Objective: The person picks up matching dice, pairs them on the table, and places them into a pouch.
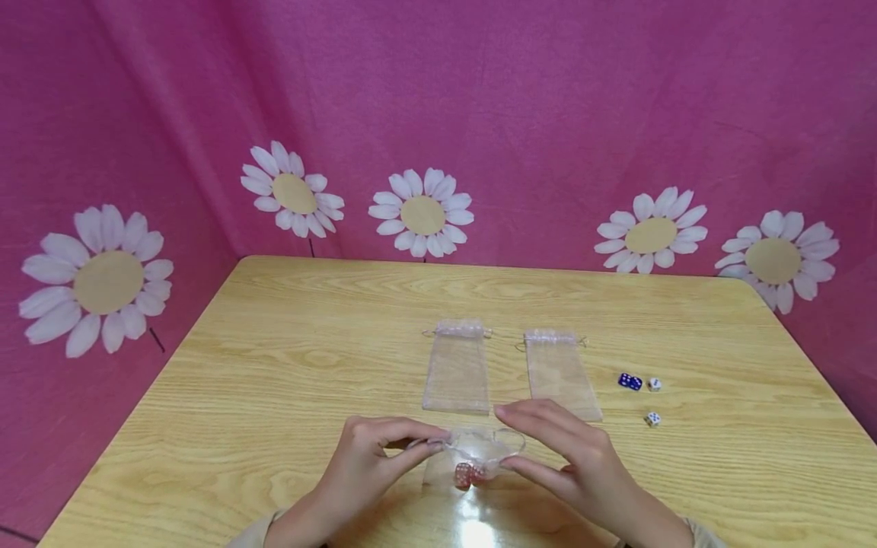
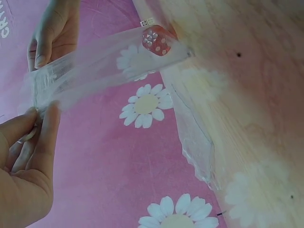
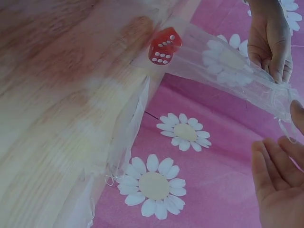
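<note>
A sheer drawstring bag [image 2: 97,64] hangs upright between my hands, with red dice [image 3: 165,46] at its bottom, their white pips showing through the mesh. Thumb and fingertips of my left hand [image 1: 370,457] pinch the gathered top of this bag at its left side. On the other side, my right hand [image 1: 575,453] has its fingers spread well apart from the thumb, and the thumb tip is right at the bag's edge. A loop of the drawstring [image 1: 510,440] stands out between that thumb and the fingers.
Two more sheer bags lie flat beyond my hands, a left one [image 1: 457,373] and a right one [image 1: 558,373]. Blue dice [image 1: 630,382] and two white dice, one farther [image 1: 655,384] and one nearer [image 1: 653,418], sit to the right on the wooden table [image 1: 274,365]. Pink flowered cloth [image 1: 521,114] stands behind.
</note>
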### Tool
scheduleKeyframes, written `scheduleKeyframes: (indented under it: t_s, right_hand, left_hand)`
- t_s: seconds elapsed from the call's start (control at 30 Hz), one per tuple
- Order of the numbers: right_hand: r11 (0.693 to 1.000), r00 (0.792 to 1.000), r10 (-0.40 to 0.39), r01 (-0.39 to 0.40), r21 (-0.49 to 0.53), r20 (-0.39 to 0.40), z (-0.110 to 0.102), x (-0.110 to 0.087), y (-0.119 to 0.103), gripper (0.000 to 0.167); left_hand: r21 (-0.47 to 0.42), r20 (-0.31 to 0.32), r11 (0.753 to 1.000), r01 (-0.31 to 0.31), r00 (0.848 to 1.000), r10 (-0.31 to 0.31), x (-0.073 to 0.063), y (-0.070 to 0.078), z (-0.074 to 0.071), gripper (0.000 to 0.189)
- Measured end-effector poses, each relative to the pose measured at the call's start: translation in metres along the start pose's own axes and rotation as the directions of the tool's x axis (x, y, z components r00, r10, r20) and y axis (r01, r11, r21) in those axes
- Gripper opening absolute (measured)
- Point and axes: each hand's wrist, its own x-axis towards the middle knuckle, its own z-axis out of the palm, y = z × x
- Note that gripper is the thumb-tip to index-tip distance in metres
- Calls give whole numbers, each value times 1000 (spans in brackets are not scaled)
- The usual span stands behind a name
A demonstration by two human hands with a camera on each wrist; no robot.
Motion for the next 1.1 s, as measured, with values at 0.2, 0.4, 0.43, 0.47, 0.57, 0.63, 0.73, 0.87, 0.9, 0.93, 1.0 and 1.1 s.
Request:
scheduleKeyframes:
  t_s: [0.2,0.4,0.43,0.47,0.57,0.63,0.73,0.87,0.9,0.93,1.0,1.1]
  right_hand:
    - [999,999,-42,42,-10,11,0,0,1,27]
    - [995,996,-92,92,-44,-12,-1,4,3,22]
    - [994,995,-99,98,-52,-15,-1,5,3,23]
    - [993,994,-104,102,-64,-18,-1,5,3,24]
    - [990,993,-112,110,-86,-27,-1,6,5,24]
    - [989,993,-113,110,-101,-34,-2,6,6,24]
    - [987,992,-118,112,-119,-42,-3,6,7,24]
    - [984,992,-119,112,-137,-42,-4,6,8,25]
    - [983,992,-118,111,-143,-43,-5,6,8,25]
    - [983,992,-117,109,-151,-43,-5,6,8,26]
    - [981,993,-109,101,-168,-43,-7,6,9,27]
    - [978,995,-95,86,-192,-37,-9,5,10,28]
  left_hand:
    - [-14,15,1000,16,1000,-16,0,-2,0,13]
    - [-2,21,1000,24,1000,-24,1,-5,-3,14]
    - [5,21,1000,28,999,-28,2,-5,-4,14]
    - [11,20,999,34,999,-34,2,-6,-5,14]
    - [38,13,998,54,998,-55,2,-9,-8,14]
    - [65,8,996,57,998,-57,3,-11,-9,12]
    - [104,4,992,68,998,-69,4,-13,-11,10]
    - [144,4,986,90,996,-91,6,-13,-16,9]
    - [153,4,984,95,995,-96,6,-13,-17,9]
    - [156,5,983,99,995,-101,7,-12,-19,9]
    - [168,12,981,100,995,-103,8,-12,-22,8]
    - [175,39,977,120,991,-128,10,-11,-27,8]
